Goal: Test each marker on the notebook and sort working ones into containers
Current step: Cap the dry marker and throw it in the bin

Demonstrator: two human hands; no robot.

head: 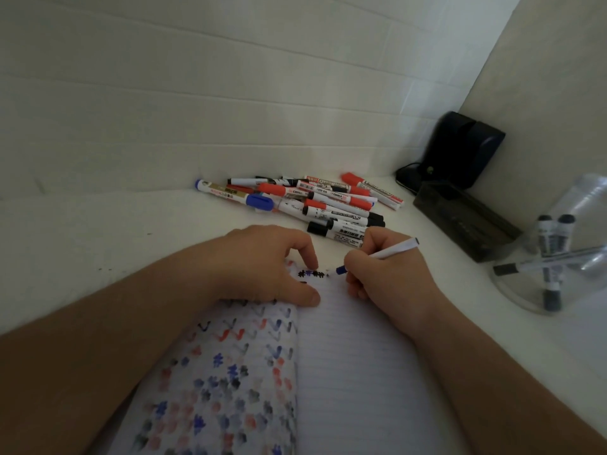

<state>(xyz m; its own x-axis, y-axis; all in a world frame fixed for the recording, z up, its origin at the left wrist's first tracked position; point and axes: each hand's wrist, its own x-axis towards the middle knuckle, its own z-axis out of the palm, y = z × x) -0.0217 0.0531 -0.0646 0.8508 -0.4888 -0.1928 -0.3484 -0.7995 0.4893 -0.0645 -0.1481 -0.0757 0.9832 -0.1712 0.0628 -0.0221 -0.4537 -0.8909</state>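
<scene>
An open lined notebook point(354, 362) lies in front of me, its left page covered in red, blue and black test marks. My right hand point(391, 274) grips a white marker with a blue tip point(391, 252), its tip touching the top of the right page beside a few fresh dark marks. My left hand point(269, 267) rests on the notebook's top left, fingers curled down on the paper. A pile of several capped markers point(315, 201) with red, blue and black caps lies beyond the hands. A clear container point(558, 257) at the right holds a few black markers.
A dark rectangular box point(466, 221) stands between the pile and the clear container. A black device with a cable point(460, 149) sits in the back right corner. White walls close the desk at the back and right.
</scene>
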